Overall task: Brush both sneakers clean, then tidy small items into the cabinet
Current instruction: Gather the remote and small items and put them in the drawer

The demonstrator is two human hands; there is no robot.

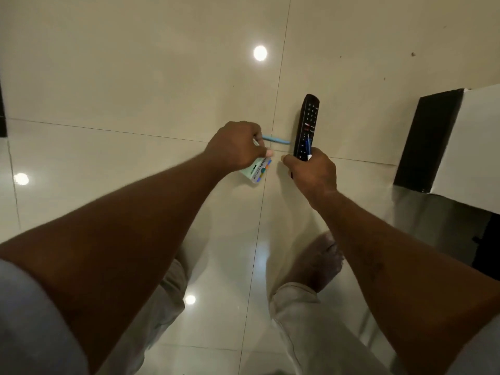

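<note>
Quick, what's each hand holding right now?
The left hand grips a small box and a light blue stick.
The right hand grips a black remote and a blue pen.

In my right hand [311, 171] I hold a long black remote [307, 123], gripped at its bottom end. It stands nearly upright, its button face towards me, and most of its length rises above my fingers. A dark blue pen [308, 146] lies pinned flat against that face. My left hand [238, 146] grips a small pale green carton [257, 170] with coloured print, which pokes out tilted from below my palm. It also holds a light blue pen [276, 139], which juts sideways from my fist. Its tip is just beside the remote's left edge; whether they touch I cannot tell.
</note>
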